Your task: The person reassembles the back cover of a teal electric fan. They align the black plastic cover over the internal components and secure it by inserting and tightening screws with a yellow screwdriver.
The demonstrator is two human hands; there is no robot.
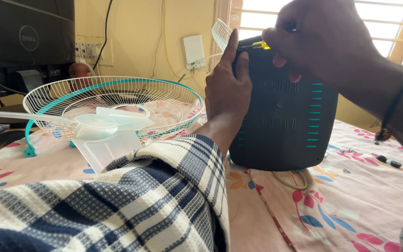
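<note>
Checked sleeve [117,205] is nearest. Black fan body [285,116] is held upright on the bed by the left hand [227,88]; right hand [323,42] fingers are clamped on a screwdriver [257,45]. Fan blade [103,128] and wire guard [113,100] are already off.

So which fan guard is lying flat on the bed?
The big white guard with the teal rim, left; the other guard stands behind the left hand.

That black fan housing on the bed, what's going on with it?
A person is working on the black housing, which stands upright on the floral sheet. The left hand grips its edge, while the right hand holds a yellow-handled screwdriver against its top. A white wire fan guard with a teal rim lies to the left, with clear fan blades resting on it. A few small screws lie on the sheet to the right.
</note>
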